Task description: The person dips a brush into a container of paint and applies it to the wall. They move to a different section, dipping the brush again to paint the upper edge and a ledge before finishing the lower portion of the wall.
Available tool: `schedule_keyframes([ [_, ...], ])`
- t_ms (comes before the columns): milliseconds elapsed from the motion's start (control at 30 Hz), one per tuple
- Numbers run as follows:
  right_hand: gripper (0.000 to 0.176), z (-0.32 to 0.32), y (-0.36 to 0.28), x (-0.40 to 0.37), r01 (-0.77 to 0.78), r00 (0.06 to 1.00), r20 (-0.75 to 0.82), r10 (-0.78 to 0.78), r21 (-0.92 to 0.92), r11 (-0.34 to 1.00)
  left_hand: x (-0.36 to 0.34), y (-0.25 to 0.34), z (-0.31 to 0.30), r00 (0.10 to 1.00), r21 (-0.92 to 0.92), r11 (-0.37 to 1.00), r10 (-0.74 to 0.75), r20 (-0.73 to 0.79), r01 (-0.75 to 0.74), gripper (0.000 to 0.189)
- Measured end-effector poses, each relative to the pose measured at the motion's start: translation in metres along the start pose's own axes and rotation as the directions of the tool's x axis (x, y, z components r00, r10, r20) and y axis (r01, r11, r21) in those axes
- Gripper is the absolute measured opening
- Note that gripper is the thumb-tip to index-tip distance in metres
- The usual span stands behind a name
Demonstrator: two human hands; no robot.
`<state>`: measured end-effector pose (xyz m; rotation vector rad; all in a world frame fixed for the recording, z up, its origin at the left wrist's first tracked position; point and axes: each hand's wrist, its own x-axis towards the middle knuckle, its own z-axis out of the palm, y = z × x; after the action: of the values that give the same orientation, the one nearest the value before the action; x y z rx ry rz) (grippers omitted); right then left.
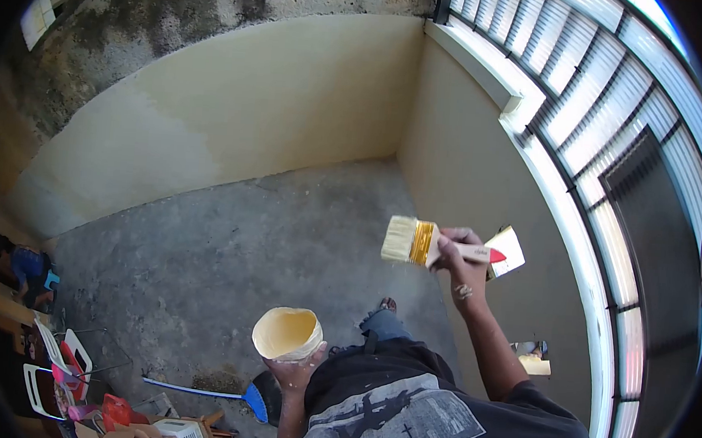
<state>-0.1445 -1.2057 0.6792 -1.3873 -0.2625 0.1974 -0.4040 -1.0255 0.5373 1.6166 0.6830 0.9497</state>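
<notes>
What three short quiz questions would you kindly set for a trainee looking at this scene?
1. Multiple choice: what does the right hand hold?
A) a roller
B) a brush
C) a trowel

2. True or false: the bristles are inside the bowl.

3. Fill in: the end of the brush's handle is coloured ____.

Key: 1. B. 2. False; the bristles are in the air, apart from the bowl, which the left hand holds. 3. Red.
</notes>
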Motion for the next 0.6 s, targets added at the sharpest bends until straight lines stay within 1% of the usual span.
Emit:
schedule_keyframes([
  [33, 0.025, 0.003, -0.019, 0.009, 0.078, 0.995, 0.058, -0.078, -0.01, 0.997, 0.009, 0.006, 0.002, 0.995, 0.001, 1.0, 0.021, 0.1, -0.021, 0.103],
  [67, 0.026, 0.009, -0.043, 0.014, 0.153, 0.979, 0.149, -0.141, -0.068, 0.986, 0.016, 0.018, 0.009, 0.99, -0.086, 0.994, -0.05, 0.131, 0.062, 0.105],
  [100, 0.026, 0.015, -0.062, 0.017, 0.197, 0.96, 0.223, -0.169, -0.109, 0.974, 0.019, 0.029, 0.014, 0.979, -0.161, 0.974, -0.136, 0.154, 0.16, 0.107],
  [133, 0.025, 0.021, -0.082, 0.017, 0.281, 0.92, 0.327, -0.215, -0.171, 0.944, 0.023, 0.016, 0.014, 0.977, -0.092, 0.989, -0.1, 0.188, 0.118, 0.107],
  [167, 0.024, 0.027, -0.1, 0.017, 0.369, 0.861, 0.444, -0.247, -0.213, 0.905, 0.023, 0.0, 0.01, 0.973, -0.026, 0.996, -0.072, 0.22, 0.08, 0.106],
  [200, 0.024, 0.033, -0.113, 0.022, 0.558, 0.733, 0.58, -0.355, -0.214, 0.802, 0.027, 0.004, 0.013, 0.969, 0.011, 0.999, -0.053, 0.24, 0.052, 0.105],
  [233, 0.024, 0.04, -0.126, 0.026, 0.738, 0.556, 0.701, -0.447, -0.168, 0.654, 0.033, 0.01, 0.018, 0.965, 0.033, 0.999, -0.016, 0.263, 0.007, 0.104],
  [267, 0.025, 0.049, -0.139, 0.026, 0.768, 0.478, 0.77, -0.423, -0.133, 0.627, 0.035, 0.018, 0.023, 0.97, 0.041, 0.999, -0.036, 0.24, 0.027, 0.104],
  [300, 0.025, 0.06, -0.149, 0.024, 0.798, 0.397, 0.825, -0.401, -0.095, 0.595, 0.038, 0.027, 0.027, 0.966, 0.017, 1.0, 0.017, 0.258, -0.022, 0.103],
  [333, 0.022, 0.07, -0.155, 0.026, 0.824, 0.298, 0.869, -0.396, -0.025, 0.566, 0.04, 0.032, 0.032, 0.956, -0.015, 0.997, 0.082, 0.281, -0.081, 0.102],
  [367, 0.022, 0.079, -0.158, 0.027, 0.829, 0.29, 0.871, -0.396, -0.021, 0.56, 0.039, 0.034, 0.038, 0.958, -0.021, 0.996, 0.088, 0.274, -0.086, 0.102],
  [433, 0.021, 0.092, -0.163, 0.025, 0.789, 0.087, 0.985, -0.15, 0.024, 0.614, 0.035, 0.038, 0.048, 0.969, -0.147, 0.987, 0.097, 0.227, -0.065, 0.101],
  [467, 0.019, 0.099, -0.162, 0.022, 0.792, 0.029, 0.996, -0.088, 0.031, 0.61, 0.036, 0.047, 0.051, 0.97, -0.206, 0.977, 0.108, 0.216, -0.063, 0.1],
  [500, 0.019, 0.105, -0.156, 0.02, 0.797, 0.027, 0.995, -0.093, 0.034, 0.603, 0.036, 0.047, 0.053, 0.97, -0.209, 0.975, 0.118, 0.214, -0.073, 0.1],
  [567, 0.016, 0.113, -0.139, 0.015, 0.794, -0.07, 0.994, -0.083, 0.106, 0.599, 0.035, 0.044, 0.054, 0.948, -0.158, 0.975, 0.193, 0.253, -0.156, 0.1],
  [600, 0.017, 0.116, -0.136, 0.011, 0.801, -0.077, 0.997, -0.021, 0.074, 0.594, 0.034, 0.045, 0.054, 0.946, -0.117, 0.975, 0.211, 0.246, -0.187, 0.099],
])
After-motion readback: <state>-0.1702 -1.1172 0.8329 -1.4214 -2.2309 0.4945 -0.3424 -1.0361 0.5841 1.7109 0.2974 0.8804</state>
